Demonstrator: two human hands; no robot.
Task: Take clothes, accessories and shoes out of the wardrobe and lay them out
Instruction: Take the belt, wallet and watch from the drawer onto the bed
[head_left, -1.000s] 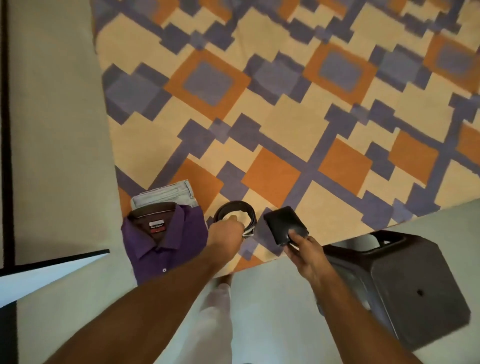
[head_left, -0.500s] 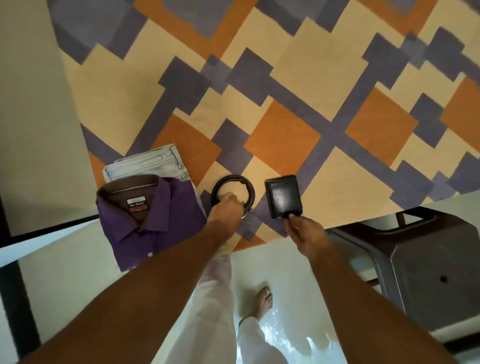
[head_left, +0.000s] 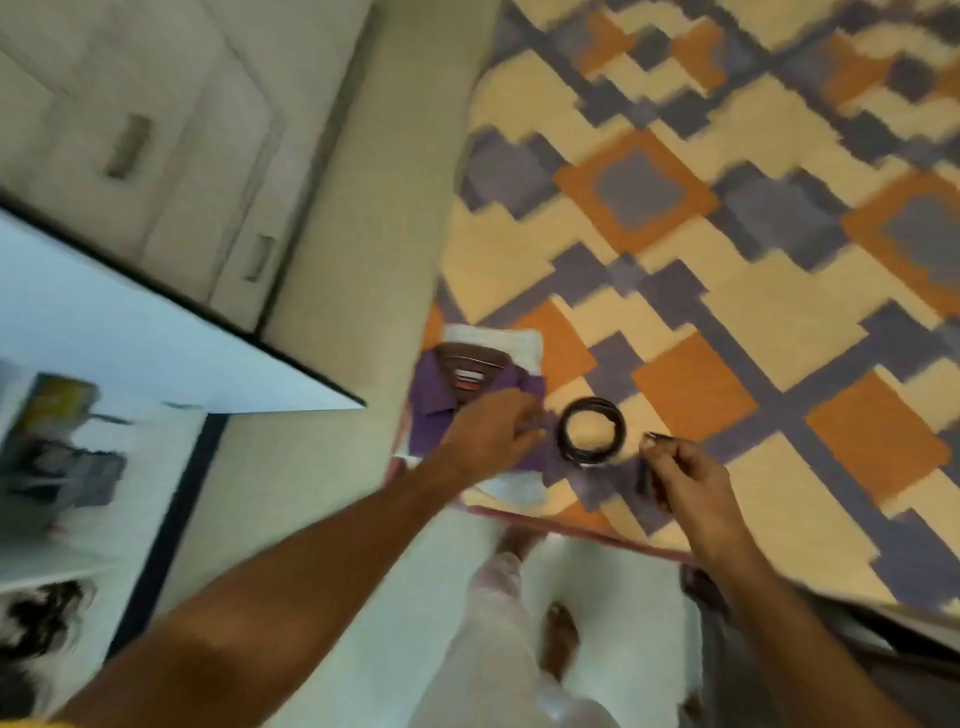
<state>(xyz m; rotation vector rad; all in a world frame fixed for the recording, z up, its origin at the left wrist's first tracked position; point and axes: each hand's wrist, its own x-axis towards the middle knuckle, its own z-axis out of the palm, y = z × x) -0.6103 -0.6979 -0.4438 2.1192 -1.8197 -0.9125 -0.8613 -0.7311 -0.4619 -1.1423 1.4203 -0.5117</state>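
Note:
A folded purple shirt (head_left: 436, 400) lies on pale folded trousers (head_left: 511, 340) at the near left corner of the patterned rug (head_left: 727, 291). A coiled dark belt (head_left: 563, 439) lies on the rug just right of the shirt. My left hand (head_left: 493, 431) hovers over the shirt's right edge, its fingers loose and pointing at the belt, holding nothing. Right of the belt, my right hand (head_left: 685, 478) curls over a black wallet (head_left: 643, 475). Only thin dark edges of the wallet show, and the frame is blurred.
Pale wardrobe drawers (head_left: 171, 171) with metal handles stand at the upper left, with a white dark-edged panel (head_left: 156, 343) below them. A dark stool (head_left: 893, 654) sits at the lower right. My legs and feet (head_left: 558, 639) stand on the shiny floor before the rug.
The view swung left, bringing the wardrobe in. My left hand let go of the belt and drew back over the shirt. My right hand now covers most of the wallet.

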